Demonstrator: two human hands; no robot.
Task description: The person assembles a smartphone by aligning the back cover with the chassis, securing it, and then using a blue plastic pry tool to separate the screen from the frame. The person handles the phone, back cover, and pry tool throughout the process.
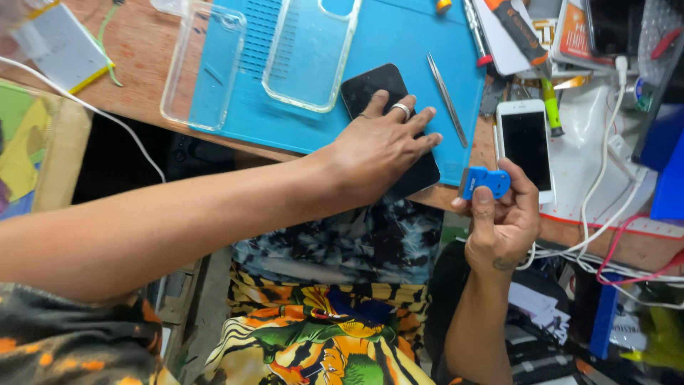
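The left hand [381, 146], a metal ring on one finger, lies flat with fingers spread on a glossy black slab-shaped phone [388, 128], pressing it onto the smooth blue rubbery mat [285, 125]. The right hand [502, 221] pinches a small blue plastic block-shaped tool [484, 182] between thumb and fingers at the edge of the worn wooden bench [142, 50]. Thin steel tweezers [447, 100] lie on the mat just beside the phone. Two clear flexible phone cases [206, 68] lie further left; a white-framed phone [525, 146] sits just beyond the right hand.
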